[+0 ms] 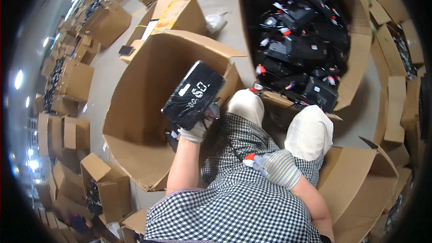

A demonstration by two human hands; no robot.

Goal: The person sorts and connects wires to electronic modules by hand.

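My left hand [197, 131], in a pale work glove, is closed round a black electronic display unit [191, 92] with lit white digits on its glossy face. The unit is tilted above an open cardboard box [135, 90] on the left, in which a few dark parts lie near my wrist. In a striped glove, my right hand [281, 169] pinches a red and white plug connector [249, 158] above my lap. A thin dark cable [234, 149] runs up from near the connector toward the unit; where it joins is hidden.
Ahead on the right stands a large carton [360, 54] heaped with black electronic units [306, 47] and coloured connectors. An open box [348, 184] is by my right side. Further cartons [108, 22] line the floor on the left. My knees, covered in white cloth [310, 132], reach the large carton's edge.
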